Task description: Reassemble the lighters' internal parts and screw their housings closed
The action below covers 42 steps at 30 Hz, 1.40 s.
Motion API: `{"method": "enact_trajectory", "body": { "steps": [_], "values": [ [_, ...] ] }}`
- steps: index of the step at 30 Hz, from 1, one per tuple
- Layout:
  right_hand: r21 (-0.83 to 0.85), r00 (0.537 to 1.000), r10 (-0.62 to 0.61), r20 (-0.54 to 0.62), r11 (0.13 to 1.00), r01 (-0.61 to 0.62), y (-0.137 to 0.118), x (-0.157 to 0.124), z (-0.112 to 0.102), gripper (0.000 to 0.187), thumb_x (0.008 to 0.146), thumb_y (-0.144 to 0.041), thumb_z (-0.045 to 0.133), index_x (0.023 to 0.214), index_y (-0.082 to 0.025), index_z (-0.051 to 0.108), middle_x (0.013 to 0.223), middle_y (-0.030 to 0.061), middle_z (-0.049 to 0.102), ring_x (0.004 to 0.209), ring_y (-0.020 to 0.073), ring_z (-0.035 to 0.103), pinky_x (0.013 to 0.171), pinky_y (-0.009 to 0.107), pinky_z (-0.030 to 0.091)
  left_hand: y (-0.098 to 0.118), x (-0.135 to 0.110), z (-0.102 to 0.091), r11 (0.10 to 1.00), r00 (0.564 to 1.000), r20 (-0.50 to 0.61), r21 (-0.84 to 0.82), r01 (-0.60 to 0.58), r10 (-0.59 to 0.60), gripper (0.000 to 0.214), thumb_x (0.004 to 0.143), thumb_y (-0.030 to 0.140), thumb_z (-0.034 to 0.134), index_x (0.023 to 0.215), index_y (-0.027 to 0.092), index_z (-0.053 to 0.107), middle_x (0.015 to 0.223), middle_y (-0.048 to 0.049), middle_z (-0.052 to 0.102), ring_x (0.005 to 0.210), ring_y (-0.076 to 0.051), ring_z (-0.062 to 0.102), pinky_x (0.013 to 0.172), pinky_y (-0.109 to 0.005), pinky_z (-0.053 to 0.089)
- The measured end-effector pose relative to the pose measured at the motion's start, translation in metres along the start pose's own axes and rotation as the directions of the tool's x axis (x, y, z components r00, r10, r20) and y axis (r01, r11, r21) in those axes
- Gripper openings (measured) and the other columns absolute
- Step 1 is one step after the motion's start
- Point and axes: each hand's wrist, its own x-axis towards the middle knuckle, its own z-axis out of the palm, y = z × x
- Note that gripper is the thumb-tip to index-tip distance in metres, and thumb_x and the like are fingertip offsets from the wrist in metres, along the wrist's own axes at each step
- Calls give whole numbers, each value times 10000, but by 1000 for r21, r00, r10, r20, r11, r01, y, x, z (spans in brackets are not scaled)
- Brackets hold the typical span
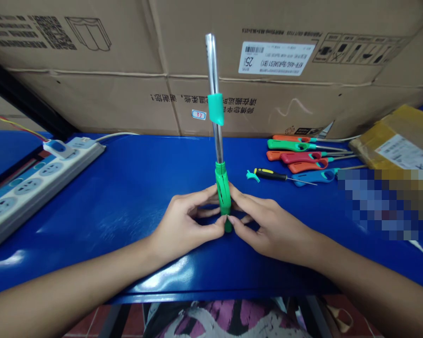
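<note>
A green long-nosed lighter (224, 190) stands nearly upright in front of me, its metal tube pointing up and away. Partway along the tube sits a loose-looking teal collar (216, 109), apart from the green handle. Thumb and fingers of my left hand (188, 218) press the handle from the left. From the other side my right hand (264, 220) grips it the same way, both thumbs meeting low on the handle. A seam or gap runs down the handle near its top. To the right lie a small teal plastic piece (253, 176) and a black-and-yellow screwdriver (271, 174).
Several lighters (303, 157) in orange, green, red and blue lie at the back right beside a taped carton (402, 141). A power strip (38, 180) runs along the left of the blue table (127, 178). Large cardboard boxes (127, 56) stand behind.
</note>
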Motion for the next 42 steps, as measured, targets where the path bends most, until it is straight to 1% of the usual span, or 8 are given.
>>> {"method": "enact_trajectory", "body": {
  "steps": [5, 14, 20, 27, 30, 34, 38, 42],
  "values": [
    [-8, 1000, 14, -12, 1000, -14, 1, 0, 1, 661, 989, -257, 494, 1600, -173, 255, 1360, 90, 658, 1112, 207, 706, 910, 330, 615, 2, 0, 0, 1000, 1000, 19, 1, 1, -1, 569, 836, 99, 720, 1385, 195, 609, 1244, -62, 732, 1119, -244, 717, 970, -317, 615],
    [-85, 998, -14, -55, 996, 10, 1, -1, 0, 618, 989, -271, 500, 1569, -141, 329, 1320, 106, 689, 1017, 219, 740, 831, 350, 628, 2, 1, 1, 999, 1000, 13, 38, -22, 22, 567, 815, 88, 723, 1368, 171, 621, 1230, -68, 738, 1109, -242, 721, 944, -293, 622],
    [-89, 995, -25, -95, 996, 17, 0, 1, 5, 595, 971, -244, 505, 1543, -139, 379, 1263, 114, 719, 930, 211, 756, 782, 345, 640, 5, 0, 3, 998, 1000, -9, 59, -22, 23, 544, 797, 92, 720, 1333, 146, 645, 1234, -77, 735, 1092, -256, 729, 938, -332, 629],
    [-112, 994, -11, -112, 994, -1, -4, 1, 8, 606, 965, -240, 493, 1552, -170, 360, 1318, 110, 694, 892, 199, 763, 761, 341, 644, 8, -1, 4, 995, 999, -41, 98, -3, 8, 531, 761, 90, 716, 1287, 143, 678, 1230, -70, 737, 1065, -263, 740, 941, -359, 630],
    [-142, 993, -30, -114, 990, 13, -4, 1, 8, 568, 978, -240, 481, 1527, -132, 389, 1337, 135, 678, 904, 212, 766, 753, 346, 643, 9, -1, 6, 993, 998, -53, 116, -8, 14, 521, 754, 87, 708, 1272, 135, 686, 1221, -69, 741, 1055, -255, 744, 931, -341, 633],
    [-182, 992, -46, -116, 983, 24, -4, 2, 8, 522, 1001, -263, 468, 1485, -73, 429, 1288, 173, 699, 964, 250, 762, 762, 369, 641, 10, -1, 8, 991, 998, -54, 132, -20, 28, 526, 756, 94, 701, 1279, 141, 679, 1212, -62, 745, 1054, -251, 745, 903, -321, 643],
    [-201, 992, -68, -103, 979, 47, -4, 2, 6, 529, 999, -252, 463, 1497, -84, 403, 1304, 161, 692, 1052, 272, 739, 813, 408, 638, 10, -1, 8, 994, 999, -50, 106, -3, 8, 533, 755, 87, 701, 1286, 132, 672, 1197, -67, 751, 1049, -253, 746, 903, -314, 642],
    [-216, 994, -78, -80, 975, 59, -4, 1, 5, 575, 992, -245, 463, 1538, -132, 326, 1355, 139, 663, 1095, 263, 724, 831, 402, 637, 9, -1, 6, 994, 999, -34, 108, -5, 8, 572, 760, 71, 695, 1325, 149, 649, 1201, -65, 749, 1060, -261, 741, 921, -330, 638]
  ]
}}
